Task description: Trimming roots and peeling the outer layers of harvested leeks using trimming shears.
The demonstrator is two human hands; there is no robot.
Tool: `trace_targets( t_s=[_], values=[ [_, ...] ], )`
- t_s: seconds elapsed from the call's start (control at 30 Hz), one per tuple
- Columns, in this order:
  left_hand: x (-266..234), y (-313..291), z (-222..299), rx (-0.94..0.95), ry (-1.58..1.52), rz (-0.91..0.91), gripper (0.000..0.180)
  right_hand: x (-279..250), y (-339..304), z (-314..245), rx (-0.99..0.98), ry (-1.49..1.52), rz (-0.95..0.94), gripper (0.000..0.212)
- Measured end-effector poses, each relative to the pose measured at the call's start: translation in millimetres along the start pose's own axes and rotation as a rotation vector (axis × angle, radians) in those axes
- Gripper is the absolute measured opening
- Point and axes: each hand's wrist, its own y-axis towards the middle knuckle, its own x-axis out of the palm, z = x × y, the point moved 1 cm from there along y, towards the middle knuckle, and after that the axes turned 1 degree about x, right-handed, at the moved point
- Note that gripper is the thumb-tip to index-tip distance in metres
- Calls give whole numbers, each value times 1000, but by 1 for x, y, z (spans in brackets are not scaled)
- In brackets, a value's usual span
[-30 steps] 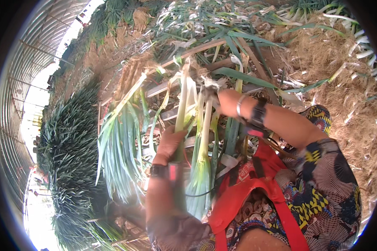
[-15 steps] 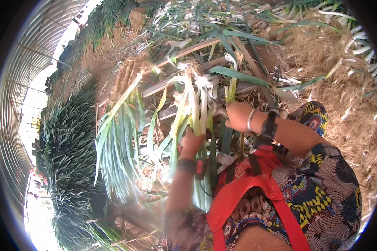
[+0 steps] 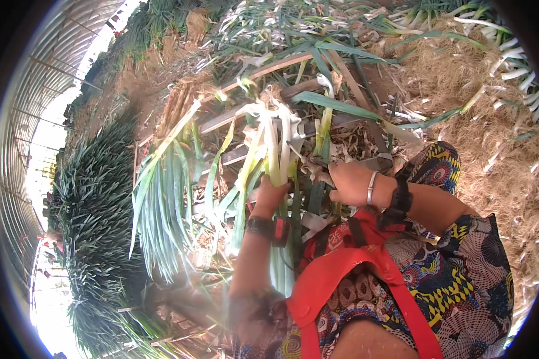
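Several long green onions (image 3: 272, 146), with white shanks and green leaves, are gripped in my left hand (image 3: 270, 196). Its fingers are closed around the stalks below the white part, and the root ends point away from me. Just to the right is my right hand (image 3: 352, 183), its fingers curled closed. A thin brownish piece (image 3: 311, 166) sticks out from it toward the stalks; whether it is a tool or a strip of peel, I cannot tell. Left of my left hand, a bundle of green onions (image 3: 167, 209) lies with its leaves hanging toward me.
Wooden slats (image 3: 281, 67) form a frame beneath the onions. A large heap of green onions (image 3: 99, 233) stands at the left. Trimmed leaves and peelings (image 3: 269, 27) litter the far ground. Dry fibrous roots (image 3: 461, 84) cover the right side, with white onion ends (image 3: 518, 72) beyond.
My right hand has moved back toward me and slightly right, away from the white shanks. My left hand keeps its hold on the green onions, shifted slightly left in view.
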Motion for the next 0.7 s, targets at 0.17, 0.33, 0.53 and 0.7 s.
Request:
trace_targets(
  t_s=[0.17,0.33,0.53,0.7],
  values=[
    [-22,-16,26,45,-28,3,55,17,42,55,140,117,162,36],
    [-58,-58,27,143,-127,-30,48,21,45,95,259,91,63,46],
    [-84,-129,55,96,-248,-67,43,-44,65,83,175,394,522,66],
    [-98,-162,57,1,-439,-276,46,-58,58,31,67,1425,-77,42]
  ],
)
